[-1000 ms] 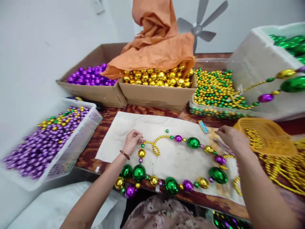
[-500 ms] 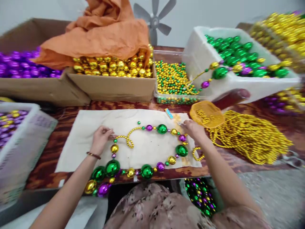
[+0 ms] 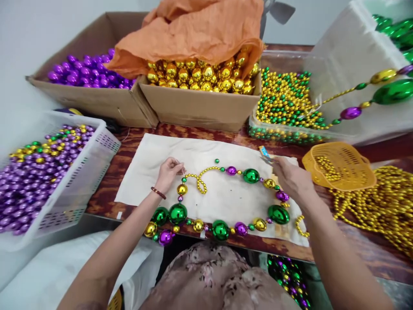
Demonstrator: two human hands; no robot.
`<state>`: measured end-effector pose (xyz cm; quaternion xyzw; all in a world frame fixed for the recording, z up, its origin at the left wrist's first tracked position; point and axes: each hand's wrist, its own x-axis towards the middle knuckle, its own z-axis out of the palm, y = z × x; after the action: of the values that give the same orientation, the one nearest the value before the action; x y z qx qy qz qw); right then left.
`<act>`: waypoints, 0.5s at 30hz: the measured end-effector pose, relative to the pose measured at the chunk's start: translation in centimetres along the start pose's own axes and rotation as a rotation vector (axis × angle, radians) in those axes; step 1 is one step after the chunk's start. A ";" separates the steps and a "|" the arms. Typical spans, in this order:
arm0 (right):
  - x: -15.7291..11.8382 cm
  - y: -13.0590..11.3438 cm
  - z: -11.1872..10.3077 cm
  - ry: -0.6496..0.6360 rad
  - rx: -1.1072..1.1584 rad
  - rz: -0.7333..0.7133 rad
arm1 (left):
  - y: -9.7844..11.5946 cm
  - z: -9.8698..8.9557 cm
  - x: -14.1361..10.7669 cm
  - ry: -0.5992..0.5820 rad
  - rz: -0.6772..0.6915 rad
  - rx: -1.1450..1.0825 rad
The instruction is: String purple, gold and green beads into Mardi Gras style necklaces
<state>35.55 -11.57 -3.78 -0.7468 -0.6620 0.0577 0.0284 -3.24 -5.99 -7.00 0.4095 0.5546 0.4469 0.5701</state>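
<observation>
A string of green, gold and purple beads (image 3: 220,230) lies in a loop on a white cloth (image 3: 155,150), its lower run along the table's front edge. My left hand (image 3: 169,172) pinches a thin thread at the loop's upper left end, just above a small green bead. Thin gold beads (image 3: 201,186) curl between the loop's two ends. At the upper right of the cloth my right hand (image 3: 288,174) is closed around small metal snips (image 3: 267,159), their tips beside a small blue packet (image 3: 263,150). One loose green bead (image 3: 217,161) rests on the cloth.
Behind the cloth stand cardboard boxes (image 3: 200,105) of purple and gold balls and a clear tub (image 3: 284,131) of small beads. A white basket (image 3: 97,133) is at the left. An orange basket (image 3: 342,172) and gold bead strands (image 3: 387,206) lie at the right.
The view has swung left, so everything sits further right. My right hand now shows metal snips beside the blue packet. My left hand stays at the loop's left end.
</observation>
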 end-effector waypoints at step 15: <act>6.3 -18.8 0.1 -0.726 0.461 -0.645 | 0.2 0.1 -0.1 0.012 0.133 -0.002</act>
<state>17.72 -3.07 -1.91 -0.4121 -0.7951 0.4444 -0.0231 -3.11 -5.97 -6.77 0.4423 0.5290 0.4867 0.5363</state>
